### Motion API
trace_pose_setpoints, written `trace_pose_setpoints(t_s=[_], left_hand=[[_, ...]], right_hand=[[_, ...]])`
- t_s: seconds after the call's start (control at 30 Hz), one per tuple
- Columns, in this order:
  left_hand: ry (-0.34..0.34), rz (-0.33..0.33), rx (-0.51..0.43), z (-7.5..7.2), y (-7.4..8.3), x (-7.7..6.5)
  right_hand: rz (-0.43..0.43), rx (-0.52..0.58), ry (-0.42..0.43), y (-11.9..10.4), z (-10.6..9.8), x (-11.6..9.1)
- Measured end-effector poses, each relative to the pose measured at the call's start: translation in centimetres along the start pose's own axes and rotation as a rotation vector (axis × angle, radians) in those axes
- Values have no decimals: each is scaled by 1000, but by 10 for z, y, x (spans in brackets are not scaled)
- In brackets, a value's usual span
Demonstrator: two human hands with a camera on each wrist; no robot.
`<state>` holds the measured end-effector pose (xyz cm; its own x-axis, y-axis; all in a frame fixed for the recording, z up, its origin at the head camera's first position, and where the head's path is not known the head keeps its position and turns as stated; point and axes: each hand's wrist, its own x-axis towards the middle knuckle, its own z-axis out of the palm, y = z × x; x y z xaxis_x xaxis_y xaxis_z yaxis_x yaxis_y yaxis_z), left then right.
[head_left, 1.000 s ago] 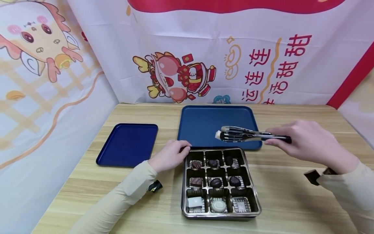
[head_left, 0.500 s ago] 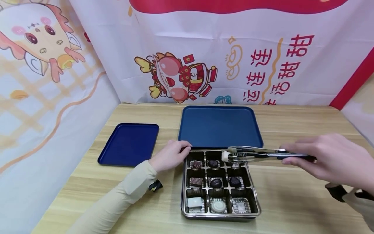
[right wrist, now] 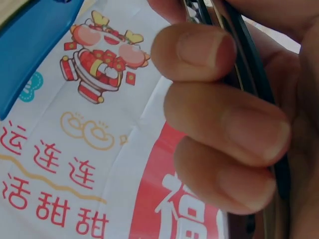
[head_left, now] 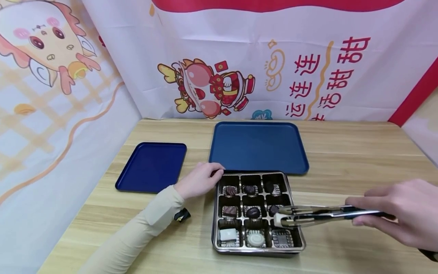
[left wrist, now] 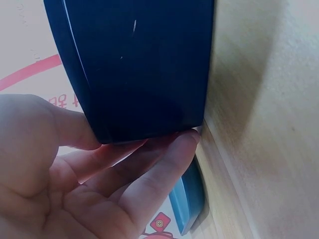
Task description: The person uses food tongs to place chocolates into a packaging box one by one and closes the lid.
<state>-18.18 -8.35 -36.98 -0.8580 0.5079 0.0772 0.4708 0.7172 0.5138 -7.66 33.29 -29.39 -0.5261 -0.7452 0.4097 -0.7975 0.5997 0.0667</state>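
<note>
A chocolate box (head_left: 258,251) with a nine-compartment insert lies in front of me. My left hand (head_left: 200,180) holds its far left corner; in the left wrist view, thumb and fingers bend round the dark box wall (left wrist: 144,69). My right hand (head_left: 398,213) grips metal serving tongs (head_left: 321,214), its curled fingers (left wrist: 164,174) being the left's counterpart only in that view. Pinched in the tongs' tips is a white chocolate (head_left: 278,220), over the right column, just above the near right compartment (head_left: 282,239). Dark chocolates (head_left: 253,212) fill other compartments; a white square (head_left: 227,234) and a round white chocolate (head_left: 256,239) sit in front.
Behind the box lies a large blue tray (head_left: 258,146). A smaller dark blue tray (head_left: 152,167) is at the left of the wooden table (head_left: 359,152). Printed cloth (head_left: 212,34) hangs at the back and left.
My right hand has brought the tongs and white chocolate from over the large tray toward me, to the box's near right part. The left hand stays at the corner.
</note>
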Motion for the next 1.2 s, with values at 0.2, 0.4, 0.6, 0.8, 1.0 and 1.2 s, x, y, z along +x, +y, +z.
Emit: trace_pose_setpoints(t_s=[0.2,0.4,0.6,0.8,1.0,1.2], left_hand=[[-6,5,0,1,0,1],[0,16,9,1,0,2],[13,21,19,1,0,3],[20,15,22,2,-1,3],[18,20,12,2,-1,2],[19,13,7,2,-1,2]], right_hand=[[-49,15,-76,-11,6,-1],[-28,-20,-129,-22,7,2],[-28,-59,-92,-26,6,5],[-20,-100,-69,-24,1,7],[-37,-103,-120,-29,2,12],[-46,-135,-243,-30,8,18]])
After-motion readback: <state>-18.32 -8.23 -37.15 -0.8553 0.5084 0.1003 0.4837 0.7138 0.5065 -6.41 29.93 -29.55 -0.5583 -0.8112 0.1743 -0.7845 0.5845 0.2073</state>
